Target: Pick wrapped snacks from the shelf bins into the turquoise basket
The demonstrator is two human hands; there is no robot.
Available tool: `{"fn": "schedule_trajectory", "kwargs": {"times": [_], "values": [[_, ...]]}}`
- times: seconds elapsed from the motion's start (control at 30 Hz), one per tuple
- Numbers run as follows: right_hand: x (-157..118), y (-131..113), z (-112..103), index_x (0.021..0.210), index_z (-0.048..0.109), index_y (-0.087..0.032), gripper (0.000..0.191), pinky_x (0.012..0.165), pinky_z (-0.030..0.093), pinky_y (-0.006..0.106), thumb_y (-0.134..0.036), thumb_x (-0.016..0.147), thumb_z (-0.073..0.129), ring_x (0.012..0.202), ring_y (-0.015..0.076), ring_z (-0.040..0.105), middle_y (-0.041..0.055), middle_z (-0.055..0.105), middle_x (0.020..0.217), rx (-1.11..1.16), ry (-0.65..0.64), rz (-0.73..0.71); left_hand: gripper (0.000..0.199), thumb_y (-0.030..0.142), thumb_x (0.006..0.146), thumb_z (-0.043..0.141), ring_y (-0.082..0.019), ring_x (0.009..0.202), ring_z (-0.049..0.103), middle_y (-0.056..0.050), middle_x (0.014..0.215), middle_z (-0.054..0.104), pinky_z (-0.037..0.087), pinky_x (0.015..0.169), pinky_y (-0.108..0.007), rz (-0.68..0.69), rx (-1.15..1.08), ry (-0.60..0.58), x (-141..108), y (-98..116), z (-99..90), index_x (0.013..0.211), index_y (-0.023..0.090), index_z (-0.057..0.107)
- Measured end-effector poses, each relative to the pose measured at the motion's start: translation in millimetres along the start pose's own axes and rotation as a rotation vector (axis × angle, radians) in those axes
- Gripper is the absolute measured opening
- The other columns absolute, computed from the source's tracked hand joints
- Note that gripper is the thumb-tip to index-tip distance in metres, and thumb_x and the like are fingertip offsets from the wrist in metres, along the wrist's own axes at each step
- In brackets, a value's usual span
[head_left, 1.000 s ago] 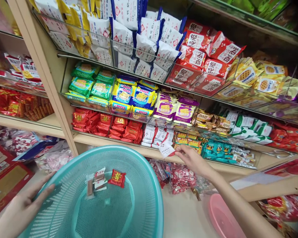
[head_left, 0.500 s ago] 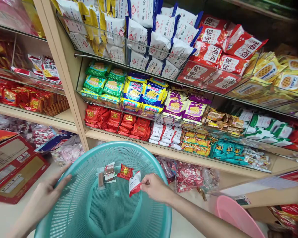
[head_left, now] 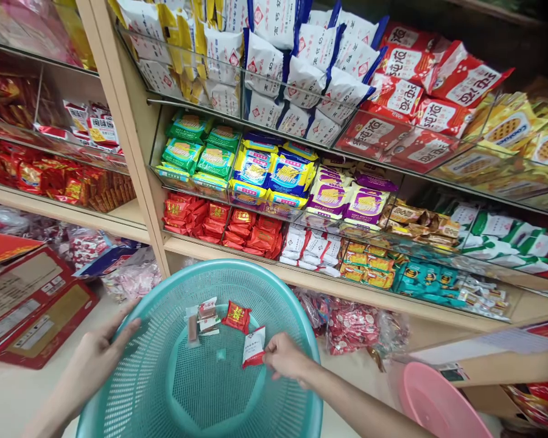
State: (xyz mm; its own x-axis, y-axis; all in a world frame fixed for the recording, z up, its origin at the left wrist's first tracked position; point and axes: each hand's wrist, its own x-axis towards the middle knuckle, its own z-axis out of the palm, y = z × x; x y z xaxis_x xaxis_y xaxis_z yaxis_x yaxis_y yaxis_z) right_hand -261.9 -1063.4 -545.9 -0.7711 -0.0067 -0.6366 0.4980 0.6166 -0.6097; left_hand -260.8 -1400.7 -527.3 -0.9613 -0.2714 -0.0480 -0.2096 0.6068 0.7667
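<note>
A large teal mesh basket (head_left: 231, 266) fills the lower middle of the view. At its left rim is my left hand (head_left: 98, 353), gripping the edge with the thumb on the inner side. Inside the basket, my right hand (head_left: 285, 359) pinches the red end of a small white-and-red snack packet (head_left: 254, 348). Just left of this packet lies a red wrapped packet (head_left: 237, 317). Farther left are a few small clear-wrapped brown snacks (head_left: 207, 308), close together on the mesh bottom.
Ahead stand shelves with clear bins of packaged biscuits (head_left: 256, 170), red packets (head_left: 244, 230) and white-and-red packets (head_left: 313, 246). A red carton (head_left: 31, 310) sits on the floor at left. A pink basin (head_left: 438, 401) is at lower right, and bagged goods (head_left: 354, 322) lie under the shelf.
The view has shifted slightly, so most things appear a little farther right. My right hand has lowered the white-and-red packet slightly, and the packet now hangs more upright. My left hand stays at the rim.
</note>
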Motion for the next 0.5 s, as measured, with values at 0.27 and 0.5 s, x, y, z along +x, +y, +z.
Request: {"fn": "schedule_trajectory", "kwargs": {"times": [0.27, 0.5], "values": [[-3.0, 4.8, 7.3, 0.050, 0.045, -0.018, 0.026, 0.043, 0.041, 0.021, -0.005, 0.069, 0.057, 0.039, 0.0095, 0.047, -0.0033, 0.047, 0.042, -0.051, -0.084, 0.058, 0.079, 0.067, 0.070, 0.046, -0.029, 0.104, 0.063, -0.006, 0.123, 0.062, 0.055, 0.081, -0.035, -0.017, 0.029, -0.012, -4.9, 6.5, -3.2, 0.130, 0.016, 0.051], [-11.9, -0.5, 13.5, 0.088, 0.050, -0.016, 0.018, 0.056, 0.055, 0.028, -0.004, 0.080, 0.038, 0.046, 0.0133, 0.061, -0.0035, 0.053, 0.045, 0.315, -0.319, 0.192, 0.078, 0.065, 0.072, 0.046, -0.029, 0.113, 0.057, -0.006, 0.127, 0.059, 0.049, 0.092, -0.037, -0.034, 0.027, -0.038, -2.8, 3.8, -3.3, 0.133, 0.017, 0.048]]}}
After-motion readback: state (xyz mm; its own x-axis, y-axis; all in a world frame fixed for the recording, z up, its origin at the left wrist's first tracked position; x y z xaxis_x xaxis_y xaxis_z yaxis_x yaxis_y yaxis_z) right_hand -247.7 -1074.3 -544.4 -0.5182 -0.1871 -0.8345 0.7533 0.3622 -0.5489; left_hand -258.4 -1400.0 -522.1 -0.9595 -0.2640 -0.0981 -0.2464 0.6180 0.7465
